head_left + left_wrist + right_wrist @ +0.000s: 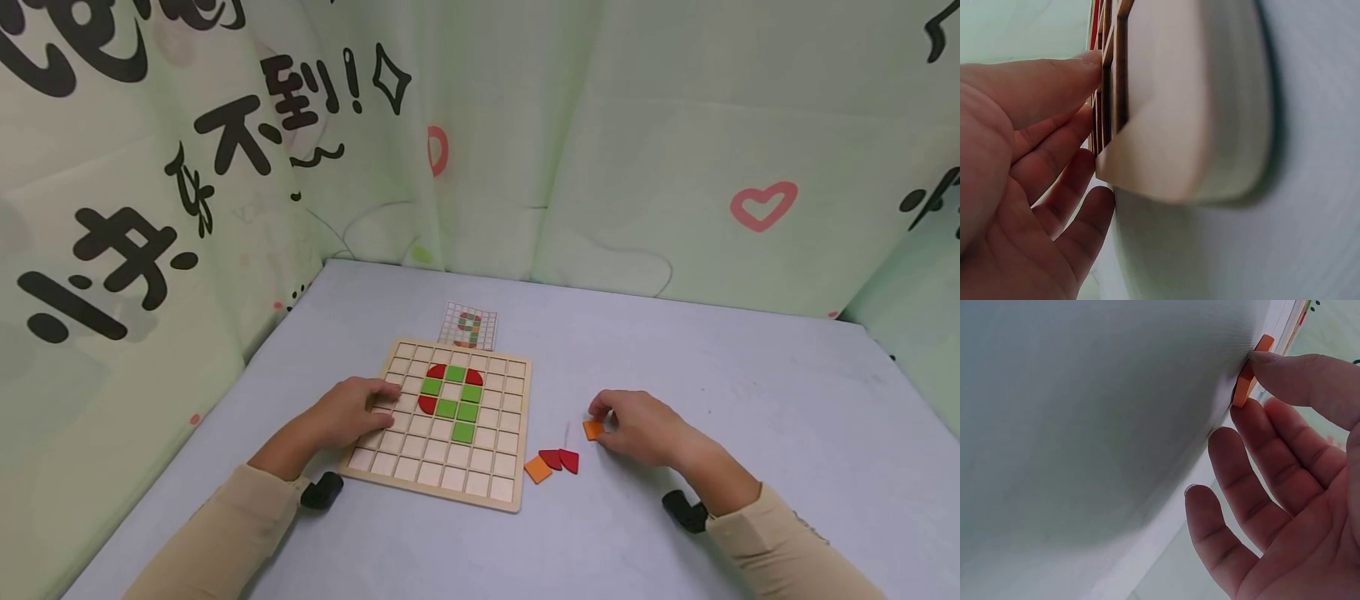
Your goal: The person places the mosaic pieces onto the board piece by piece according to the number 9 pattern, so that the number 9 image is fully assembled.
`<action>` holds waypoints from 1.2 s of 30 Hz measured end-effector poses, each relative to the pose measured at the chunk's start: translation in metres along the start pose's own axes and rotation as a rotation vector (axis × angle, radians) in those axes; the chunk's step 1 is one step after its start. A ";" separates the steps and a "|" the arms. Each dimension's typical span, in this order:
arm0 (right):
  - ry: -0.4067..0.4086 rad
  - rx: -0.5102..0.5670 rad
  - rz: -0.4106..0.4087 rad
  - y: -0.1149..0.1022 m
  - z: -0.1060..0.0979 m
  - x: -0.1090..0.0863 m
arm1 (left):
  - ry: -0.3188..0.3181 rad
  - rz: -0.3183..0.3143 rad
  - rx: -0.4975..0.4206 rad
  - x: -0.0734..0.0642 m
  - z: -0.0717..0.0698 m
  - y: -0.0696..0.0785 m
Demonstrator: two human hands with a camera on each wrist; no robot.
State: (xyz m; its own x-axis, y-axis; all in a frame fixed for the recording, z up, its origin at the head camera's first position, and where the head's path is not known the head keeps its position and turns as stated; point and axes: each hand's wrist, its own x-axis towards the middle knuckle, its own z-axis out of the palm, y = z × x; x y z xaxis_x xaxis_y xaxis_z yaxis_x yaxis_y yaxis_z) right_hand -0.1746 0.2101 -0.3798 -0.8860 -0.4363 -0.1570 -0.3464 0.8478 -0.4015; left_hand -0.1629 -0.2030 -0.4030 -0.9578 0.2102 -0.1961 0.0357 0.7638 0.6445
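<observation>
A wooden grid board (487, 493) lies on the table with several green square tiles (463, 432) and three red quarter-round tiles (427, 405) set in its cells. My left hand (341, 414) rests at the board's left side, thumb and fingertips touching its surface and edge, fingers loosely bent. To the right of the board, my right hand (645, 427) pinches an orange square tile (592, 430) between thumb and forefinger, low at the tabletop. In the right wrist view the orange tile (1252, 375) shows edge-on, and the other fingers spread loosely.
Beside the board's right edge lie another orange square tile (537, 470) and two red quarter-round tiles (569, 462). A printed pattern card (486, 327) sits behind the board's far edge. Green printed curtains (637, 150) enclose the table (750, 375) at back and sides.
</observation>
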 end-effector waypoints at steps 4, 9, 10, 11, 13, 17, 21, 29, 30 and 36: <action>-0.007 0.007 0.005 0.000 -0.001 -0.001 | -0.001 0.001 -0.003 -0.001 0.000 0.001; -0.007 0.008 0.002 0.000 -0.002 -0.002 | 0.000 0.005 0.003 -0.002 0.000 0.002; -0.005 0.005 0.001 0.000 -0.002 -0.002 | 0.000 0.007 0.004 -0.002 0.000 0.002; -0.004 0.003 0.002 0.000 -0.002 -0.002 | 0.000 0.007 0.006 -0.002 0.000 0.002; -0.005 -0.004 0.003 0.000 -0.002 -0.001 | 0.000 0.006 0.006 -0.002 0.000 0.002; -0.006 -0.028 0.002 0.000 -0.001 0.000 | 0.000 0.004 0.009 -0.002 0.000 0.002; 0.002 -0.051 0.003 0.000 0.000 0.000 | -0.003 0.000 -0.001 -0.002 0.001 0.002; 0.042 -0.044 -0.001 -0.009 0.001 0.001 | -0.004 -0.003 0.002 -0.001 0.001 0.002; 0.045 -0.045 -0.003 -0.011 0.000 0.002 | -0.004 -0.002 0.005 -0.001 0.001 0.003; 0.046 -0.048 -0.032 -0.028 -0.002 0.008 | -0.001 -0.002 0.009 -0.001 0.001 0.003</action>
State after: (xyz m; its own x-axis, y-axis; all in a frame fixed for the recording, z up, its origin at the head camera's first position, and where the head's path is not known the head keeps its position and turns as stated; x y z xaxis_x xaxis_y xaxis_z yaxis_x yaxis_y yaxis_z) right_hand -0.1723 0.1834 -0.3677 -0.8872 -0.4500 -0.1024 -0.3883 0.8478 -0.3613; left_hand -0.1616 -0.2003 -0.4013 -0.9577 0.2091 -0.1979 0.0363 0.7698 0.6373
